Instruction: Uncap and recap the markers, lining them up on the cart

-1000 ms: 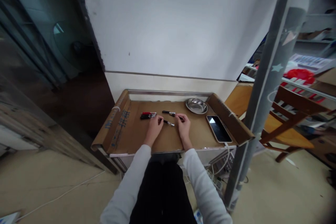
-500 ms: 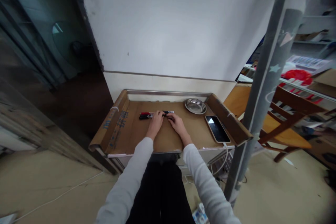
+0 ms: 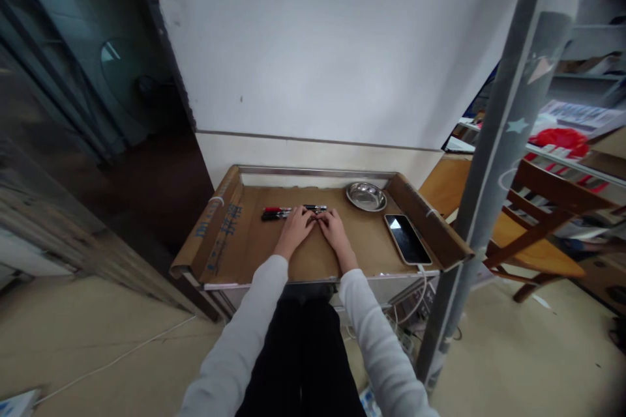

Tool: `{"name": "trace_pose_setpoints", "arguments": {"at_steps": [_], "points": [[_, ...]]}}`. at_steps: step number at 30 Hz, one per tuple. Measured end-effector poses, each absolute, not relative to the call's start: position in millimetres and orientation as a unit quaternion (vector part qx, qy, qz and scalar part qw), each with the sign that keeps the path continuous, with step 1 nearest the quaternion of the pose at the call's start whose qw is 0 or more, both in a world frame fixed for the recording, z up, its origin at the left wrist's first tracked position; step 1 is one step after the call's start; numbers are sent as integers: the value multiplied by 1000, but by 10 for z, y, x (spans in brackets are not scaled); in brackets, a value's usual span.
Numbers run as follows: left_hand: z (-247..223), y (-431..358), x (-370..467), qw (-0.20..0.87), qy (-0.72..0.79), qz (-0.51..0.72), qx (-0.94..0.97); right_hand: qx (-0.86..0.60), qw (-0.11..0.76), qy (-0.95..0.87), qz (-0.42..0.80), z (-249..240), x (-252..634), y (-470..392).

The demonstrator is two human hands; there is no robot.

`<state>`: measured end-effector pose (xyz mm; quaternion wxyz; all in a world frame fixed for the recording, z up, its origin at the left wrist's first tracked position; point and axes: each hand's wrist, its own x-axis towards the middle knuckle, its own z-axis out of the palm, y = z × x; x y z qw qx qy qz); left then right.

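Head: left hand point(image 3: 298, 227), right hand point(image 3: 334, 228) at pens point(image 3: 317, 207)

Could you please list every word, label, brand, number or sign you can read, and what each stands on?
No word or number reads clearly.
Blue characters on the cardboard: too blurred to read.
Any print on the pens: too small to read.
A pale star on the grey post: a shape, not text.

A shiny metal bowl point(image 3: 366, 197) sits behind a phone point(image 3: 408, 238), and a wooden chair point(image 3: 552, 251) stands beyond a grey pole point(image 3: 482, 172).
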<state>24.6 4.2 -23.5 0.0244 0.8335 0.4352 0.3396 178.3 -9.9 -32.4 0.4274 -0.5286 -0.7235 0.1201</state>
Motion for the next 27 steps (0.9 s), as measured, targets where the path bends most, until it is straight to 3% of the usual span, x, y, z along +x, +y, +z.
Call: {"name": "trace_pose_setpoints", "arguments": {"at_steps": [8,15,27], "points": [[-291,78,232,-8,484,350,802,-536,394,-743,78,-284,1772,-126],[-293,66,229,56,472,369,799,-594,329,-734,-10,-253,1751,-164],[-283,9,213,102,454,390,795,-643,292,-707,-40,-206,1729,-242]]}}
